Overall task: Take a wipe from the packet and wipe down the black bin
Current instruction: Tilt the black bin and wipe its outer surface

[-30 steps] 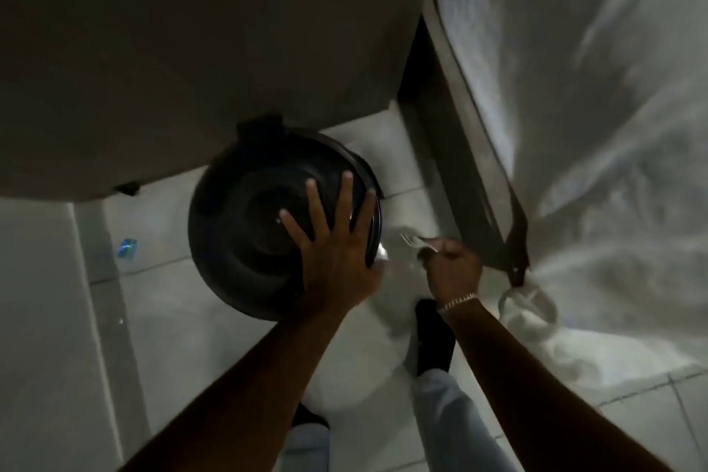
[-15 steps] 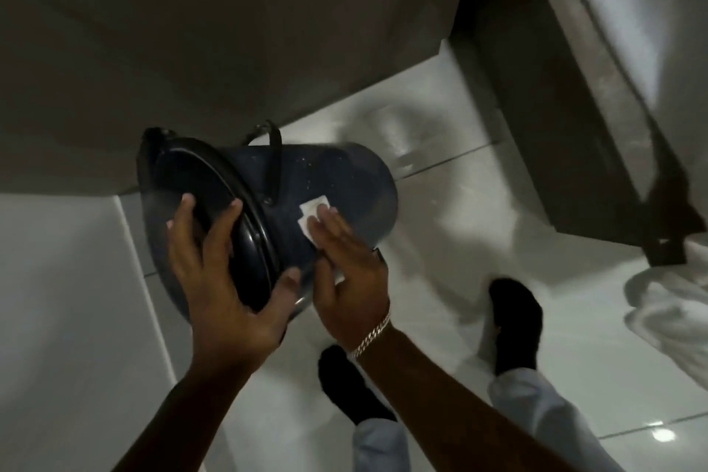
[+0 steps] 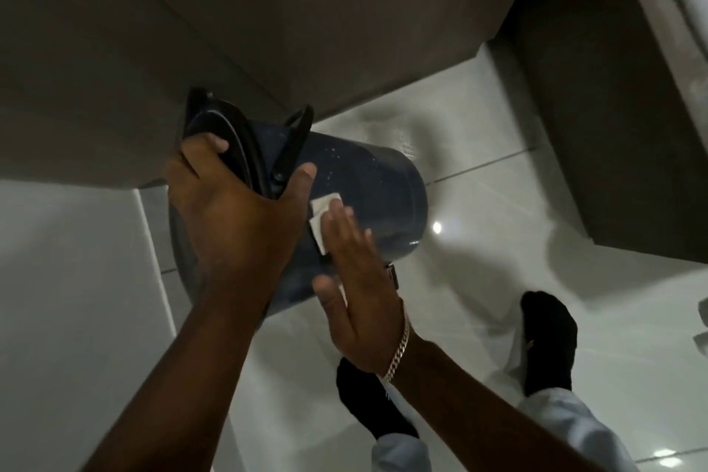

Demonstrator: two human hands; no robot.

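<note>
Glossy white floor tiles (image 3: 479, 280) fill the lower half, with thin dark grout lines and small bright glints of reflected light (image 3: 436, 227) just right of the fingers. A dull brown cabinet (image 3: 268, 31) overhangs above the fingers. Far right of them stands a dark panel (image 3: 613, 126). The room is dim, with soft shadows across the tiles.

Most of the white wipe (image 3: 321, 220) is lost under the right hand (image 3: 358, 297), only a corner and a sliver showing. The left hand (image 3: 233, 218) covers the black bin (image 3: 367, 188) at its lid end. Both forearms run off the near edge, and the bin's underside faces away.
</note>
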